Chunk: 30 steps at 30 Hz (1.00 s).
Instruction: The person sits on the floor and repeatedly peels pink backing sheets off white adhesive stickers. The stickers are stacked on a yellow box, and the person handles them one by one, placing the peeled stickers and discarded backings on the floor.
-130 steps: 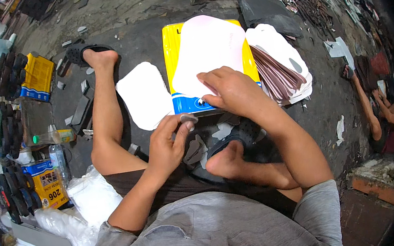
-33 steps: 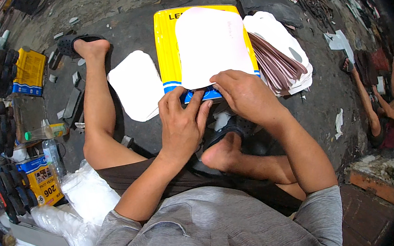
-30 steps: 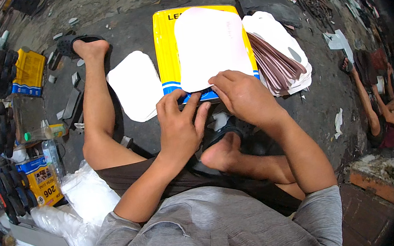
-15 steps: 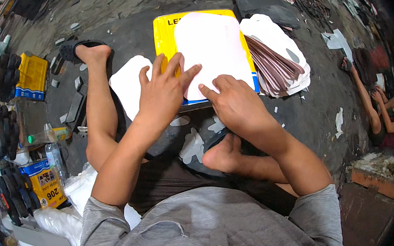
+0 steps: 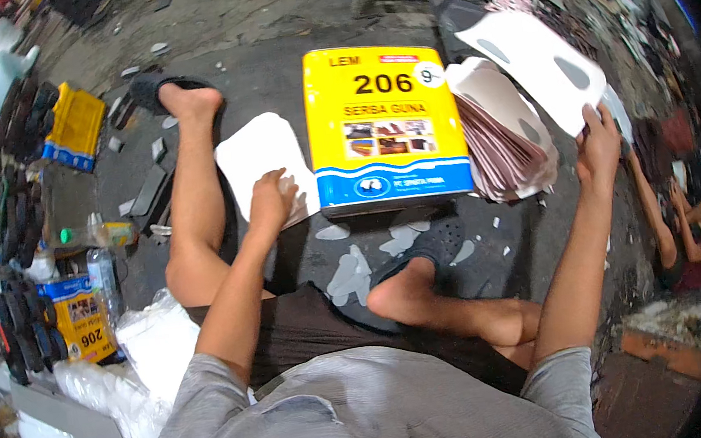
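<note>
My right hand (image 5: 598, 143), raised at the right, pinches the near end of a white sheet (image 5: 537, 65) with rounded corners and grey oval patches. At the left, my left hand (image 5: 272, 200) rests on a pile of white rounded sheets (image 5: 260, 156), its fingers slightly bent and apart. Between my hands lies a yellow and blue rectangular can (image 5: 388, 135), its printed face up and bare. Against its right side leans a fanned stack of sheets (image 5: 503, 143), white on top with pinkish-brown edges.
Grey oval offcuts (image 5: 349, 276) lie on the dark floor near my sandalled foot (image 5: 410, 277). Yellow cans (image 5: 75, 126), bottles (image 5: 102, 280) and plastic-wrapped white bundles (image 5: 160, 339) crowd the left. Another person (image 5: 688, 221) sits at the far right.
Both hands have left the pale pink sheet that lay on the can, and the can's top is now uncovered. My right hand has swung right with a sheet; my left has moved onto the left pile.
</note>
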Each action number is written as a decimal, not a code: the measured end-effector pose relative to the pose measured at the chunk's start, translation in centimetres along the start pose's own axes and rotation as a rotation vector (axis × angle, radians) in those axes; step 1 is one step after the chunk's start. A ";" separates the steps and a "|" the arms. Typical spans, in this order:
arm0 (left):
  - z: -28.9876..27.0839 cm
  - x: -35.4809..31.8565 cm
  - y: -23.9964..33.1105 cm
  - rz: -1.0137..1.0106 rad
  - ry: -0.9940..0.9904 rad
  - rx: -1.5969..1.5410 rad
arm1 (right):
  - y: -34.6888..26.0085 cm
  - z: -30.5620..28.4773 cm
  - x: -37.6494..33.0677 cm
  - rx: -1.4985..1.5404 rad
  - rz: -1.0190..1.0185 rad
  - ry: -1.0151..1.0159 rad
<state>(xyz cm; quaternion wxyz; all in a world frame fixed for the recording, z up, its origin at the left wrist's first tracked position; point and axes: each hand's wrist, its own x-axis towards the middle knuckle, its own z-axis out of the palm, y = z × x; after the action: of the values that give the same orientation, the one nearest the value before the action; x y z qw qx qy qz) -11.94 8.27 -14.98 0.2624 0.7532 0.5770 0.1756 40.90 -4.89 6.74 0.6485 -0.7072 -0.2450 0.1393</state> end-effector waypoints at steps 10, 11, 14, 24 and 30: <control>2.2 -1.3 -1.8 0.206 -0.095 0.234 | 0.7 12.5 -22.8 -0.634 -1.115 -1.066; 2.2 -1.4 -1.8 0.247 -0.074 0.213 | 1.3 14.2 -26.3 -0.245 -0.448 -1.279; 2.1 -1.5 -1.9 0.297 -0.108 0.353 | 5.2 20.0 -31.7 -0.298 -0.359 -1.512; -2.1 -0.1 -0.7 -0.257 0.119 -0.250 | 17.9 27.3 -36.9 -0.908 -0.791 -1.193; -16.7 0.6 3.3 0.003 0.683 -0.297 | 15.8 29.0 -36.9 -1.213 -0.680 -1.279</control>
<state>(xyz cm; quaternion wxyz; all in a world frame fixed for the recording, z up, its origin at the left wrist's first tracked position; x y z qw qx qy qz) -18.68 11.45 0.29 0.1609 0.6057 0.5984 0.4992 -2.42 -0.37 -16.73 -0.0817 -0.6038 -0.7781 0.1529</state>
